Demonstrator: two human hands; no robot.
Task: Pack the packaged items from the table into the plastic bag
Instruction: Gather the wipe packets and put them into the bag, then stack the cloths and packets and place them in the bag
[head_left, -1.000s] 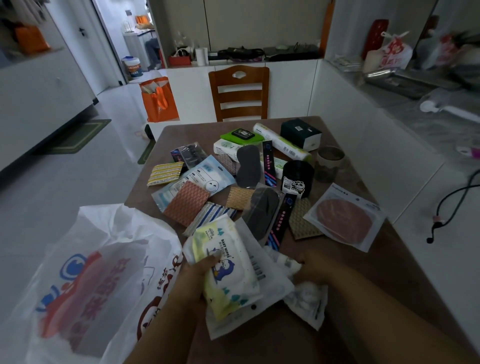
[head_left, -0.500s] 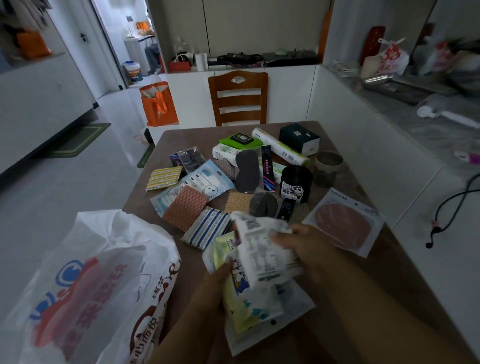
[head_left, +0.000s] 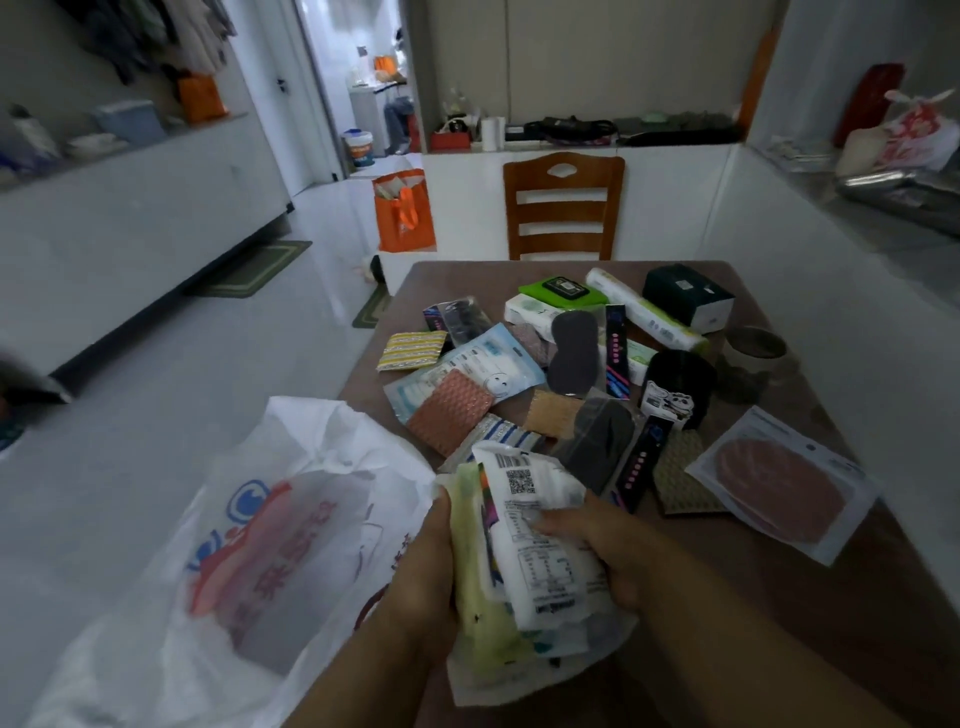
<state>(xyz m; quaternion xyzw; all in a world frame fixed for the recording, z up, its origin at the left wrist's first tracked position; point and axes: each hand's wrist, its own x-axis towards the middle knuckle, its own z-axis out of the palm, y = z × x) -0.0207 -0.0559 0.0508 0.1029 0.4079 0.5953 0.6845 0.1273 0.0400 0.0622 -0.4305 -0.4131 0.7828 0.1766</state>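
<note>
At lower left the bag (head_left: 270, 545) lies slumped, its mouth hard to find. I judge I'm mid-gather: my left hand (head_left: 423, 582) and right hand (head_left: 597, 545) both clasp the packets (head_left: 524, 561) at bottom centre. Next comes opening the bag. More items (head_left: 566, 364) crowd the tabletop (head_left: 779, 545); labels unreadable.

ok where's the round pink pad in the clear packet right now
In the head view the round pink pad packet lies flat on the table at the right, beside the patterned green square and below the black panda-label pack.
</note>
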